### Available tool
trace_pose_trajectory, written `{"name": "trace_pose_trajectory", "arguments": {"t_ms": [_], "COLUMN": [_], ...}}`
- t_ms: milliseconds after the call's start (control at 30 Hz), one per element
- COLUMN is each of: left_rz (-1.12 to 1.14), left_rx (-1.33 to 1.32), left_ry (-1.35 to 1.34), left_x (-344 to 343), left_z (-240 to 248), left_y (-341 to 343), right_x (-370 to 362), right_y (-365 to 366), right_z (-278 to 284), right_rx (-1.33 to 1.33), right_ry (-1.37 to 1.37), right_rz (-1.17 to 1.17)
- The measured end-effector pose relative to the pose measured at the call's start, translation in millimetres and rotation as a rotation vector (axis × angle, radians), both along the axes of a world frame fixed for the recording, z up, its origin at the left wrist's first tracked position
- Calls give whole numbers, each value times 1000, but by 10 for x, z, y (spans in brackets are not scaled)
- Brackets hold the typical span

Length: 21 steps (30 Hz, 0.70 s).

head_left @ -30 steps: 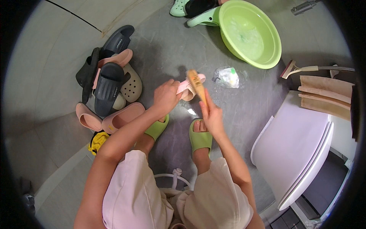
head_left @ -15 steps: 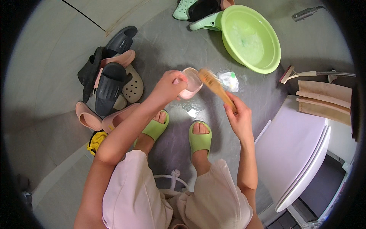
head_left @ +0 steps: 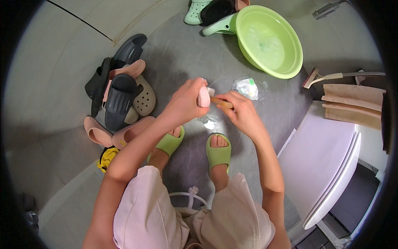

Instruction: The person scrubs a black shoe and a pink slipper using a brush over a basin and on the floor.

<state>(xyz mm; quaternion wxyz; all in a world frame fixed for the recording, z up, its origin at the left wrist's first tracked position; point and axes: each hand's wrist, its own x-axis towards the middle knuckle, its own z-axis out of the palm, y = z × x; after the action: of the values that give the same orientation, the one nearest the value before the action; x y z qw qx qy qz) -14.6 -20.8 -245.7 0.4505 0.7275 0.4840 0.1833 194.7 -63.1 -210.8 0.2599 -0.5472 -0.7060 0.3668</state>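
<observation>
My left hand [head_left: 185,101] is closed around a pale pink slipper [head_left: 203,97], seen end-on and largely covered by the fingers. In my right hand [head_left: 241,111] is a wooden scrub brush [head_left: 221,102], gripped by its handle. The brush reaches left to the slipper, and its bristled head is mostly hidden there. Both hands meet above the wet grey floor, in front of my feet in green slides [head_left: 218,150]. Just beyond the right hand lies a clear plastic bag [head_left: 246,88] with white and green in it.
A green basin [head_left: 299,62] with sudsy water stands at the far right, by a mint clog [head_left: 222,27]. Several slippers [head_left: 120,97] pile up on the left, near a yellow cloth [head_left: 108,159]. On the right are a white toilet lid [head_left: 315,157] and a squeegee [head_left: 313,78].
The brush has moved left and down to the slipper, its head passing out of sight. My left hand has turned the slipper, so its open side no longer faces up.
</observation>
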Motion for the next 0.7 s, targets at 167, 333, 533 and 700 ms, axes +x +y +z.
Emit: {"name": "trace_pose_trajectory", "arguments": {"t_ms": [167,333,533,700], "left_rz": [35,9,-86,-76], "left_rx": [52,56,-181,-185], "left_ry": [-51,12,-182,-203], "left_x": [26,-127,-222,-294], "left_z": [-164,-190,-253,-260], "left_y": [113,93,244,198], "right_x": [54,125,87,-86], "right_y": [248,462,542,528], "right_z": [-357,-214,-497,-307], "right_rx": [-24,-61,-197,-184], "right_ry": [109,131,262,172], "right_rz": [-6,-7,51,-225]}}
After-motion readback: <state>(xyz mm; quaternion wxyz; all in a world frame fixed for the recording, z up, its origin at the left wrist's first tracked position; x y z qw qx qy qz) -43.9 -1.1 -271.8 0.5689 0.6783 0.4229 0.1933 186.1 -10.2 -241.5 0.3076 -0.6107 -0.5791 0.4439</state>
